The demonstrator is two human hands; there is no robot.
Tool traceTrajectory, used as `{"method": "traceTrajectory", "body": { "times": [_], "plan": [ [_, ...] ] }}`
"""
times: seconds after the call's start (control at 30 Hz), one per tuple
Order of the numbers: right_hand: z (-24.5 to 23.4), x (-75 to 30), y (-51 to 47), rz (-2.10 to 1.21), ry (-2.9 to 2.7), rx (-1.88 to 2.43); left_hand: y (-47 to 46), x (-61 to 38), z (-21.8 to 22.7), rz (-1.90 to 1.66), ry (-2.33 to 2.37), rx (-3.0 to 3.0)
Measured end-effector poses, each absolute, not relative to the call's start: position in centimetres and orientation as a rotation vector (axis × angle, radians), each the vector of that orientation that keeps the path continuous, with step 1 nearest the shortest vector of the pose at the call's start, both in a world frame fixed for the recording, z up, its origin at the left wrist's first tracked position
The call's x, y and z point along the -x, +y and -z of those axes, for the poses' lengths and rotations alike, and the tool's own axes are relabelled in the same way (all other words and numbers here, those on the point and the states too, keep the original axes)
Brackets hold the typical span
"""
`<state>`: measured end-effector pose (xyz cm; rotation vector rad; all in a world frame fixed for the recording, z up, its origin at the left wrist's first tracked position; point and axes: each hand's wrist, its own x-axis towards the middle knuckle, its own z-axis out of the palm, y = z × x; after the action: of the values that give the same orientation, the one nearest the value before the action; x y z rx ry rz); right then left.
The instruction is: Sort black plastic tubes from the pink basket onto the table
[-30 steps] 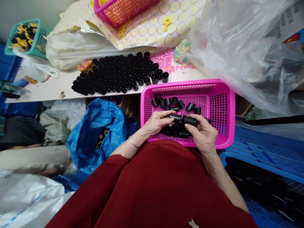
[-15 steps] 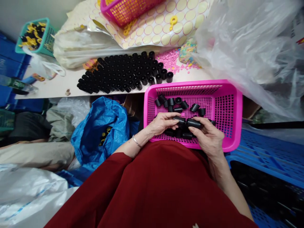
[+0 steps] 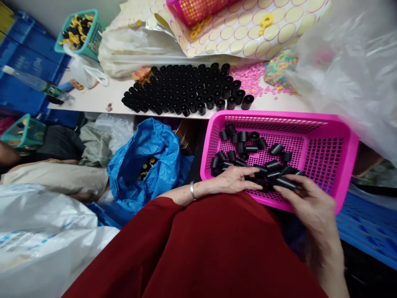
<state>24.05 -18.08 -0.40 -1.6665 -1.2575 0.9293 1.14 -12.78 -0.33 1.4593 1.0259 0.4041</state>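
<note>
A pink plastic basket point(image 3: 322, 154) rests on my lap and holds several loose black cylindrical caps point(image 3: 248, 147). My left hand point(image 3: 236, 182) lies at the basket's near edge, fingers stretched out flat over the caps, gripping nothing. My right hand point(image 3: 310, 203) is at the near right of the basket, its fingers closed around one black cap point(image 3: 285, 182). Many more black caps point(image 3: 192, 89) stand upright in tight rows on the white table behind the basket.
An open blue bag point(image 3: 149, 161) with yellow and black parts sits below the table to the left. A teal basket point(image 3: 82, 31), a round-sticker sheet point(image 3: 248, 33), pink beads point(image 3: 251, 78) and a big clear plastic bag point(image 3: 350, 70) crowd the table. A blue crate point(image 3: 366, 231) lies at right.
My hands have parted: the left one let go of its cap and now lies flat, the right keeps a cap. The view has swung left and down, so the basket sits further right.
</note>
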Motion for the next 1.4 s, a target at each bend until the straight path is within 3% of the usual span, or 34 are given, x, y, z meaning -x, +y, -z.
{"method": "traceTrajectory", "body": {
  "times": [0.13, 0.23, 0.33, 0.43, 0.63, 0.8, 0.9, 1.07, 1.2, 1.4],
  "plan": [
    [0.3, -23.5, -17.6, -0.780, -0.934, 1.614, -9.5, 1.6, -0.2, -0.303, 1.236, -2.127],
    [0.1, -21.8, -17.4, -0.943, -1.076, 1.570, -7.4, 3.2, -0.8, 0.139, 1.287, -2.413],
    [0.1, -19.7, -17.7, -1.120, -1.403, 1.479, -6.8, 3.3, -1.2, 0.294, 1.207, -2.457],
    [0.1, -18.2, -17.8, -1.077, -1.757, 1.352, -6.9, 2.6, -0.9, 0.267, 1.272, -2.387],
    [0.7, -19.9, -17.1, -0.668, -2.149, 1.464, -5.6, 1.2, 0.7, 0.149, 1.361, -2.137],
    [2.0, -23.0, -16.7, -0.435, -1.872, 1.793, -3.7, 0.5, 1.2, -0.166, 1.398, -1.680],
    [2.6, -23.5, -17.0, -0.370, -1.482, 1.903, -3.6, 0.7, 0.9, -0.289, 1.415, -1.717],
    [3.1, -22.6, -17.2, -0.565, -1.387, 1.761, -5.8, 0.8, -0.2, -0.015, 1.187, -2.046],
    [3.0, -21.5, -16.7, -0.566, -1.661, 1.686, -7.8, -0.6, -0.9, 0.200, 1.048, -2.247],
    [1.7, -19.4, -14.1, -0.451, -2.258, 1.643, -7.1, 0.2, -1.2, 0.190, 1.108, -2.172]
  ]
}}
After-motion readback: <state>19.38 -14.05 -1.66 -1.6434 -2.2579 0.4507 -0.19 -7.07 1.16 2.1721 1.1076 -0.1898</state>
